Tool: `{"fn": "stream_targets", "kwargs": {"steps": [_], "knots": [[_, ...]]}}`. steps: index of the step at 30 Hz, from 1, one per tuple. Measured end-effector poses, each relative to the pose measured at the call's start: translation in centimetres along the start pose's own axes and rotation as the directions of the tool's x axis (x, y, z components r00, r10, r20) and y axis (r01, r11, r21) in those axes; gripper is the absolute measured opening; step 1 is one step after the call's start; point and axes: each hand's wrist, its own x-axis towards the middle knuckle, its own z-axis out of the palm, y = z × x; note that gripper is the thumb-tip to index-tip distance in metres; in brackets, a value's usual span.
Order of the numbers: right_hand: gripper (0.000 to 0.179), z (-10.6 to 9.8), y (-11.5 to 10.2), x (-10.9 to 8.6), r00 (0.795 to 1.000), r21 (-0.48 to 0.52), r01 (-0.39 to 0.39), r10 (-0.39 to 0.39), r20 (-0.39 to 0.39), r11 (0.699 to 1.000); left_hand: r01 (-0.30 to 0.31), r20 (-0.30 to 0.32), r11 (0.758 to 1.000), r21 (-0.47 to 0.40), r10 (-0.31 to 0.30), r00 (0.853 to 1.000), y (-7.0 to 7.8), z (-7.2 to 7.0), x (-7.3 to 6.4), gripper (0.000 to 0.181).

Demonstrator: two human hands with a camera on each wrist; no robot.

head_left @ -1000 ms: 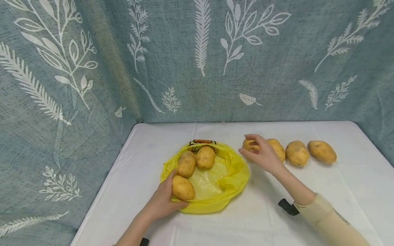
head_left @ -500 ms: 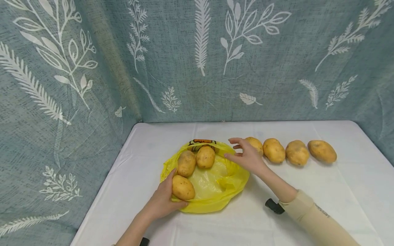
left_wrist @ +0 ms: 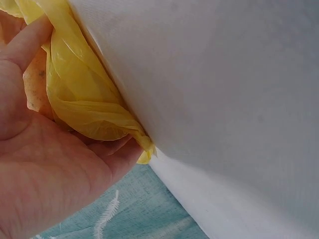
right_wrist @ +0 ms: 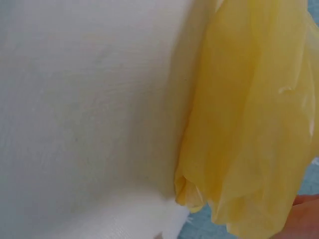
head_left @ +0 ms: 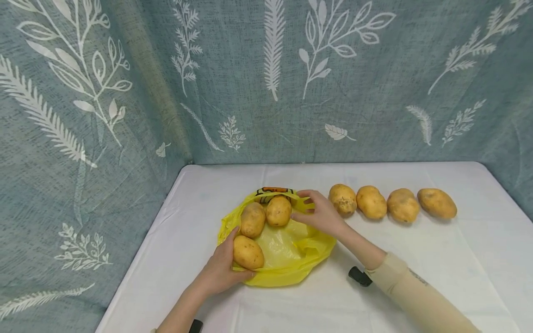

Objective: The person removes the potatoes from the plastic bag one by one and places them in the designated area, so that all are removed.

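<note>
A yellow plastic bag lies with its mouth wide, holding three potatoes. One potato is at the front left, another behind it, and a third toward the back. My left hand holds the bag's left rim beside the front potato; in the left wrist view the yellow film wraps past its fingers. Over the bag's back right side is my right hand, fingers parted and nothing between them, fingertips near the back potato. In the right wrist view the bag hides most of that hand.
Several more potatoes stand in a row right of the bag, from the nearest potato to the far-right potato. A white cloth covers the table. Patterned blue-green curtains hang behind and at left.
My right hand has moved left from the leftmost potato of the row to over the bag, uncovering that row. My left hand and the potatoes have stayed put.
</note>
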Motion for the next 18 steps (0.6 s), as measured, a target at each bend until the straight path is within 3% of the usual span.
{"fn": "stream_targets", "kwargs": {"steps": [7, 18], "knots": [[0.067, 0.8, 0.0, 0.6, 1.0, -0.086, -0.002, 0.003, 0.008, 0.996, -0.004, 0.0, 1.0, -0.002, 0.004, 1.0, 0.1, -0.1, 0.1, 0.114], [0.068, 2.3, 0.3, 1.6, 0.997, -0.153, 0.064, -0.057, 0.05, 0.986, -0.013, 0.005, 1.0, -0.016, 0.013, 1.0, 0.0, 0.0, 0.2, 0.114]]}}
